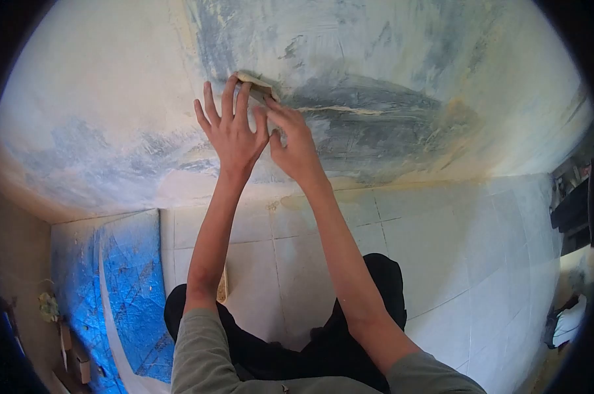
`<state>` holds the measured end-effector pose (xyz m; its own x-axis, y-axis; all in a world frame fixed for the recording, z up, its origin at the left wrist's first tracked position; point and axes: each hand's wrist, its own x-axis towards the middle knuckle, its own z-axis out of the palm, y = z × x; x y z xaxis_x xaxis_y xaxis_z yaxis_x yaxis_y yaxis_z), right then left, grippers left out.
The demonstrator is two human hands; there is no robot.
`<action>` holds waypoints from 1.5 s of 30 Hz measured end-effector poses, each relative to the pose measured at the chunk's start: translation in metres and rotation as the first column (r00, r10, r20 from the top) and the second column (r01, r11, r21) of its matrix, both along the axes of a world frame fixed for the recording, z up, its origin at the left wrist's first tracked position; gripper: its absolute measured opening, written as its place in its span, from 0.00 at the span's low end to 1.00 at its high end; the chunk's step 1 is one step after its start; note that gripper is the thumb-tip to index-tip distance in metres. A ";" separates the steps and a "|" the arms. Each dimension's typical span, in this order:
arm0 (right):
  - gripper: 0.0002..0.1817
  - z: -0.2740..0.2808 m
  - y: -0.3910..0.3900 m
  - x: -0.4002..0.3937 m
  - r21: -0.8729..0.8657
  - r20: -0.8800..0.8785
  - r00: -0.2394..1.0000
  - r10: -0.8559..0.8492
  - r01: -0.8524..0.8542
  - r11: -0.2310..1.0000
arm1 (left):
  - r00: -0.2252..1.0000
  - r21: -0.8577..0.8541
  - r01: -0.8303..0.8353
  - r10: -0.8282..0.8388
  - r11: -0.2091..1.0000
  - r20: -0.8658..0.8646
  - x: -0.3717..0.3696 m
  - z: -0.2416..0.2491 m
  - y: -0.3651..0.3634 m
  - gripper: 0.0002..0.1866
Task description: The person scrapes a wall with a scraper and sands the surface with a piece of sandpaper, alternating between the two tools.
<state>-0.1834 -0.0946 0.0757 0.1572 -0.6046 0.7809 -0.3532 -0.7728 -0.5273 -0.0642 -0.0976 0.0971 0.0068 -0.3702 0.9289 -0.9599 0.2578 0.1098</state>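
Pressing: your left hand (232, 134) lies flat, fingers spread, on the wall (113, 98).
Right hand: your right hand (293, 144) has its grip clenched on a sanding pad (256, 84).
Pad position: against the wall, touching your left fingertips, at the edge of a grey patch (362, 108).
Below: tiled floor (441, 243), blue sheet (129, 282) at left.

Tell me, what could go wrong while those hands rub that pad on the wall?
The pad sits only under the fingertips of the left hand and right hand, so it might slip out and fall. The wall is patchy, with a pale ridge of filler; uneven pressing could leave marks. Anything rubbed off may drop onto the tiled floor near the blue sheet.
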 end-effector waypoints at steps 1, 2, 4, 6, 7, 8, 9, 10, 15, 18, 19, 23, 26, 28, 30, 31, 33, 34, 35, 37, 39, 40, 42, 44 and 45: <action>0.25 0.000 0.000 0.000 0.006 -0.004 1.000 0.014 -0.014 1.000 | 1.000 0.006 -0.014 0.014 1.000 -0.004 -0.002 0.001 -0.001 0.22; 0.25 -0.001 0.001 -0.001 0.041 0.056 0.998 0.010 -0.012 0.999 | 1.000 -0.017 -0.019 0.018 1.000 -0.022 -0.005 0.001 -0.003 0.20; 0.26 0.000 -0.005 -0.002 0.038 0.113 0.993 0.020 -0.024 0.999 | 0.998 -0.062 -0.058 0.056 0.996 -0.030 -0.004 0.002 -0.009 0.19; 0.25 0.003 -0.004 -0.003 0.085 0.091 0.992 0.090 -0.097 0.992 | 0.991 -0.106 -0.061 0.048 0.992 -0.126 0.000 0.003 -0.010 0.19; 0.25 0.006 -0.001 -0.004 0.131 0.072 0.991 0.113 -0.122 0.984 | 0.984 -0.117 -0.043 0.021 0.992 -0.178 0.003 0.005 -0.008 0.20; 0.24 0.008 0.001 -0.003 0.192 0.066 0.989 0.134 -0.144 0.971 | 0.982 -0.115 -0.072 0.051 0.991 -0.181 0.004 0.004 -0.004 0.20; 0.24 0.006 0.002 0.001 0.192 0.066 0.985 0.156 -0.166 0.967 | 0.974 -0.047 -0.068 0.056 0.997 -0.220 0.005 0.004 -0.001 0.21; 0.24 0.003 0.004 0.005 0.162 0.046 0.991 0.122 -0.128 0.978 | 0.964 0.021 -0.058 0.062 0.998 -0.259 0.005 0.004 0.001 0.22; 0.23 0.004 0.004 0.020 0.280 0.108 0.973 0.205 -0.228 0.933 | 0.950 0.010 0.089 -0.082 0.996 -0.301 0.014 -0.004 -0.005 0.22; 0.21 0.001 0.001 0.016 0.378 0.120 0.958 0.260 -0.286 0.881 | 0.843 0.101 0.258 -0.173 0.961 -0.509 0.011 -0.016 -0.007 0.21; 0.20 -0.001 0.000 0.014 0.367 0.061 0.964 0.258 -0.262 0.893 | 0.838 0.066 0.279 -0.210 0.958 -0.503 0.008 -0.021 -0.005 0.21; 0.16 -0.001 -0.010 -0.003 0.522 -0.146 0.962 0.233 -0.125 0.843 | 0.929 -0.016 0.234 -0.228 0.972 -0.291 0.003 -0.036 -0.002 0.23; 0.16 0.004 -0.005 -0.009 0.502 0.083 0.969 0.232 -0.242 0.830 | 0.972 0.035 0.165 -0.157 0.986 -0.173 0.008 -0.048 -0.007 0.28; 0.16 0.005 -0.005 -0.012 0.491 0.101 0.968 0.228 -0.248 0.835 | 0.989 0.090 0.112 -0.102 0.990 -0.111 0.009 -0.047 -0.010 0.29; 0.16 0.008 -0.005 -0.015 0.475 0.137 0.964 0.229 -0.267 0.839 | 0.979 0.041 -0.069 0.076 0.997 -0.190 0.013 -0.042 -0.014 0.34; 0.16 0.011 -0.003 -0.017 0.483 0.151 0.962 0.227 -0.273 0.832 | 0.982 0.027 -0.074 0.078 0.997 -0.173 0.017 -0.040 -0.018 0.34; 0.16 0.014 -0.002 -0.018 0.474 0.184 0.954 0.235 -0.295 0.829 | 0.959 0.045 -0.061 0.071 0.997 -0.274 0.025 -0.031 -0.025 0.39; 0.16 0.013 -0.001 -0.020 0.487 0.168 0.962 0.217 -0.272 0.830 | 0.951 0.025 -0.036 0.042 0.999 -0.306 0.023 -0.030 -0.025 0.39; 0.16 0.013 -0.003 -0.020 0.500 0.151 0.969 0.193 -0.244 0.831 | 0.956 0.017 -0.035 0.039 0.999 -0.292 0.020 -0.030 -0.023 0.39; 0.16 0.013 -0.004 -0.019 0.486 0.147 0.972 0.183 -0.232 0.843 | 0.986 0.166 0.039 -0.011 0.985 -0.164 0.006 -0.031 -0.010 0.41; 0.16 0.012 -0.003 -0.023 0.481 0.127 0.979 0.163 -0.204 0.853 | 0.993 0.178 0.092 -0.077 0.980 -0.088 -0.002 -0.040 -0.007 0.41; 0.16 0.011 -0.004 -0.026 0.490 0.138 0.980 0.140 -0.190 0.851 | 1.000 0.218 0.025 -0.025 0.976 -0.004 0.001 -0.042 -0.008 0.40; 0.15 0.012 -0.004 -0.031 0.500 0.144 0.984 0.109 -0.167 0.850 | 0.994 0.243 -0.090 0.101 0.966 -0.032 0.014 -0.041 -0.010 0.38; 0.16 0.012 -0.003 -0.037 0.525 0.036 0.999 -0.024 0.001 0.851 | 0.956 0.060 -0.125 0.137 0.990 -0.258 0.022 -0.031 -0.017 0.36; 0.16 0.013 -0.001 -0.038 0.532 0.043 0.998 -0.042 0.013 0.847 | 0.934 0.012 -0.131 0.127 0.991 -0.334 0.019 -0.026 -0.016 0.35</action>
